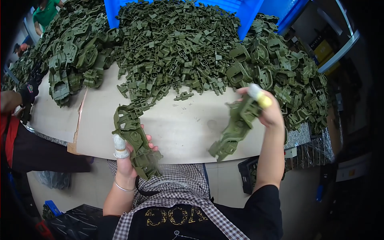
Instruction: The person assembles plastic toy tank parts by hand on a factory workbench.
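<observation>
Held parts (138,140): dull olive green, the pair of them
Heaped pieces (180,44): that same olive, paler where light catches
Bin (249,18): bright blue
Tabletop (180,128): pale greyish beige
Apron (172,176): small dark-and-white checks
Shirt (260,214): black, gold-patterned lettering
Finger wraps (121,145): white, one partly yellow
Co-worker's top (46,18): vivid green

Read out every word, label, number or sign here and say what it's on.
Black shirt: large gold letters, upside down; I don't copy printed wording.
Dark item, upper right: pale marks, too small and blurred to read.
Green part in the left hand and second green part in the right hand: none I can make out.
</observation>
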Demonstrator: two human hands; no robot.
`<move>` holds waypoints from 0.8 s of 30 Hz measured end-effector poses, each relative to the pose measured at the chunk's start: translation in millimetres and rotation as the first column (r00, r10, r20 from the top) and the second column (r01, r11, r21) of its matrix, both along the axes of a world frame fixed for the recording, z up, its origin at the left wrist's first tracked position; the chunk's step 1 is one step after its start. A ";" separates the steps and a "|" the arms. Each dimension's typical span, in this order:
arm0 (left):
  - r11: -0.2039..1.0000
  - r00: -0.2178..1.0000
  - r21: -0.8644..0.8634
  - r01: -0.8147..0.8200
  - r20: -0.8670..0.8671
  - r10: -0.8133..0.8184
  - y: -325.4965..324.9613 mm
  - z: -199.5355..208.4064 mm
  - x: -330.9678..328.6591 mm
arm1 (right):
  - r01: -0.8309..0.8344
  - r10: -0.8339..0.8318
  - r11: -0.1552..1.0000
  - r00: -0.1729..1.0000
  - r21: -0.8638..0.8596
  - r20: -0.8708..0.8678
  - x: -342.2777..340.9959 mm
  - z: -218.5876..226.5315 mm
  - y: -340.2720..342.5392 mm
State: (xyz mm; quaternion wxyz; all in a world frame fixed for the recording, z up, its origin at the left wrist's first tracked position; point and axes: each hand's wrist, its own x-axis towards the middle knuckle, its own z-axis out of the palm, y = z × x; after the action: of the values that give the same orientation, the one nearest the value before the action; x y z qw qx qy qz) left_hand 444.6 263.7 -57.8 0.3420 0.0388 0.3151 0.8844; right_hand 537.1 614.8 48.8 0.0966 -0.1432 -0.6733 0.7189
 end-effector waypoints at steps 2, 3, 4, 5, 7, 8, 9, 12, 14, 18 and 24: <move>1.000 1.000 -0.001 0.022 0.005 -0.022 4.6 5.7 2.4 | -0.018 -0.002 0.996 0.976 0.090 0.216 -26.0 -37.3 14.0; 0.999 0.999 -0.008 0.037 0.014 -0.037 7.1 7.7 3.8 | 0.028 -0.050 0.991 0.984 0.131 0.168 -35.9 -66.8 17.7; 0.999 0.999 -0.012 0.033 0.011 -0.033 5.9 8.4 3.8 | 0.045 -0.215 0.891 0.918 0.452 0.332 -44.9 -76.4 14.2; 0.999 1.000 -0.019 0.030 0.000 -0.030 5.1 9.2 3.8 | 0.069 -0.349 0.575 0.922 0.815 0.168 -43.1 -82.4 9.5; 0.999 1.000 -0.037 0.005 -0.007 -0.005 -2.2 9.7 3.0 | 0.165 -0.380 0.161 0.920 0.973 -0.093 -35.9 -72.5 -12.3; 0.997 0.999 -0.052 -0.049 -0.020 0.048 -7.4 8.8 2.9 | 0.298 -0.398 0.396 0.908 0.869 -0.130 -29.9 -63.9 -26.4; 0.994 0.996 -0.061 -0.092 -0.028 0.090 -10.5 9.0 4.0 | 0.409 -0.436 0.589 0.887 0.697 -0.152 -18.5 -53.9 -44.1; 0.997 0.998 0.039 -0.069 0.009 0.068 -7.9 3.2 1.5 | 0.289 -0.244 0.436 0.949 0.852 -0.197 10.0 -61.1 -120.3; 0.998 1.000 0.064 -0.021 0.007 0.020 5.2 4.4 -2.1 | 0.156 -0.203 0.333 0.975 0.930 -0.091 25.6 -71.6 -140.9; 1.000 0.999 -0.002 -0.015 -0.038 0.015 11.7 5.1 -2.8 | -0.102 -0.028 0.240 0.993 0.965 0.112 53.0 -84.7 -126.1; 0.989 1.000 -0.146 -0.012 -0.020 0.009 14.1 0.6 3.2 | 0.189 -0.378 0.282 0.923 0.940 -0.072 33.7 -71.2 -105.9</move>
State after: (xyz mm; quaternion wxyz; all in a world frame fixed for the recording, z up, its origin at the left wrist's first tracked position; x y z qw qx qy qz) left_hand 447.7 277.8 -57.2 0.3359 0.0206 0.3827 0.8604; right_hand 570.8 508.9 -22.5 0.2314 -0.2381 -0.9299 0.1586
